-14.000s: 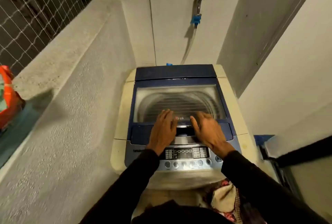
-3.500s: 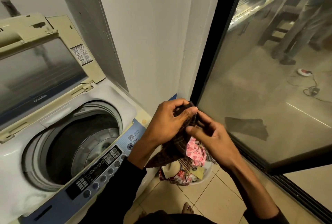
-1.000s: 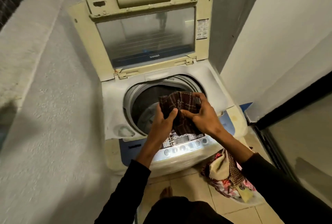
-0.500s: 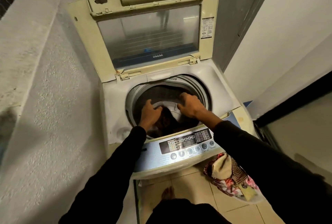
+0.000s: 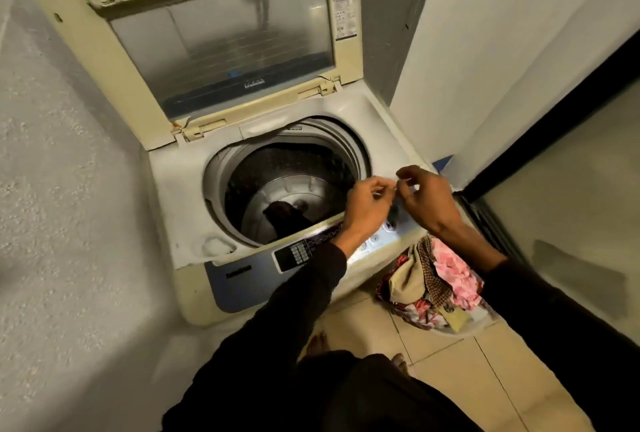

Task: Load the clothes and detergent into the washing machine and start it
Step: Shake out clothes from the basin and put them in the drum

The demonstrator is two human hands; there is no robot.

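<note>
Clothing was found in two places: one dark garment (image 5: 282,218) lay at the bottom of the drum (image 5: 287,185) of the washing machine (image 5: 381,119), while a heap of patterned clothes (image 5: 433,284) was left in a basin on the floor just beside the machine's right front corner. The lid (image 5: 221,40) was stood upright and open. Above the control panel (image 5: 304,251) the left hand (image 5: 367,204) and right hand (image 5: 427,197) were held close together, fingers curled; whether anything small was pinched in either grip could not be told. No detergent was seen. The loading was judged barely begun: most clothes, the detergent, the lid's closing and the start were all left to be done
</note>
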